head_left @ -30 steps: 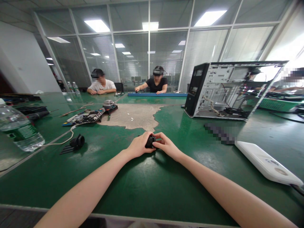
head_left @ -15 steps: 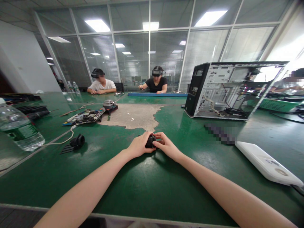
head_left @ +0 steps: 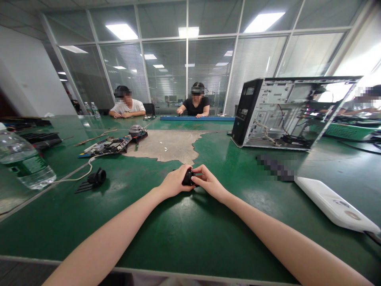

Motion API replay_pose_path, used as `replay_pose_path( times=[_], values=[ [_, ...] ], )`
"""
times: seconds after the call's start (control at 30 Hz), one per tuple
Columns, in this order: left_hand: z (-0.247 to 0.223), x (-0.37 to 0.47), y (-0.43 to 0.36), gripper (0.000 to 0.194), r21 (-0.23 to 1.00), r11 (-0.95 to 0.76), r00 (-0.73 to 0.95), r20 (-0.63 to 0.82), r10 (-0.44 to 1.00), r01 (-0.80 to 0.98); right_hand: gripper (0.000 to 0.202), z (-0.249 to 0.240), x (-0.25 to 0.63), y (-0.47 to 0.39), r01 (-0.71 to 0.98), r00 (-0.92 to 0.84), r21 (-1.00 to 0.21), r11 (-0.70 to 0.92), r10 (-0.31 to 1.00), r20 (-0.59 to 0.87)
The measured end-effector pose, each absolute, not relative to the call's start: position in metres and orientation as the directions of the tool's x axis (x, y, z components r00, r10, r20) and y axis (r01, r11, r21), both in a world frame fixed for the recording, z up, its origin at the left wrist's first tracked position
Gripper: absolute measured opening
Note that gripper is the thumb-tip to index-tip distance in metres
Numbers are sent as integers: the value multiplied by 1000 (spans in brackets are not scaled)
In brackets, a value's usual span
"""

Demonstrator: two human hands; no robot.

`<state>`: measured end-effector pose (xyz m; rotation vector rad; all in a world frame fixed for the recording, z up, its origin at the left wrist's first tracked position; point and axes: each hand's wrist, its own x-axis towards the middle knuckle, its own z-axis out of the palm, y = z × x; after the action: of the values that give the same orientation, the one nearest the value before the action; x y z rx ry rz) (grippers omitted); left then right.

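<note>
Between my two hands is a small black part (head_left: 188, 177), rounded, its kind hard to make out. My left hand (head_left: 175, 180) wraps round its left side, fingers closed over the back. On the other side my right hand (head_left: 208, 182) pinches the part's right end between thumb and fingertips. Both hands are low over the green tabletop (head_left: 184, 238), near the torn edge of a bare grey patch (head_left: 169, 145). Much of the black part is hidden by my fingers.
Left lie a black slatted part with a round collar (head_left: 97, 178), a circuit board (head_left: 104, 147), a cooling fan (head_left: 137, 133) and a water bottle (head_left: 26, 163). Right stand an open computer case (head_left: 276, 115) and a white power bank (head_left: 333, 202). People sit across the table.
My hands and the black part stay almost still. Across the table, the person in black has lowered a hand towards the blue bar.
</note>
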<state>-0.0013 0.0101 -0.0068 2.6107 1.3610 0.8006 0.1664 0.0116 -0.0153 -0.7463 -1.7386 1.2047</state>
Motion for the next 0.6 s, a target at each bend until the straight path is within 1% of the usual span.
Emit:
replay_pose_path(
  times=[0.2, 0.3, 0.37, 0.47, 0.6],
  values=[
    [-8, -2, 11, 61, 309, -601, 470, 405, 785, 737, 30, -16, 166, 13, 71, -409, -944, 321, 873, 266],
    [-8, -2, 11, 61, 306, -602, 469, 410, 783, 737, 29, -15, 167, 14, 108, -411, -939, 327, 875, 258],
    [-8, -2, 11, 61, 303, -606, 472, 413, 779, 736, 28, -15, 167, 14, 97, -425, -938, 334, 866, 264],
    [-8, -2, 11, 60, 300, -609, 475, 412, 777, 734, 30, -15, 167, 13, 28, -450, -939, 343, 843, 295],
    [-8, -2, 11, 61, 306, -605, 469, 413, 780, 735, 22, -14, 167, 11, -5, -443, -928, 372, 831, 336]
  ],
)
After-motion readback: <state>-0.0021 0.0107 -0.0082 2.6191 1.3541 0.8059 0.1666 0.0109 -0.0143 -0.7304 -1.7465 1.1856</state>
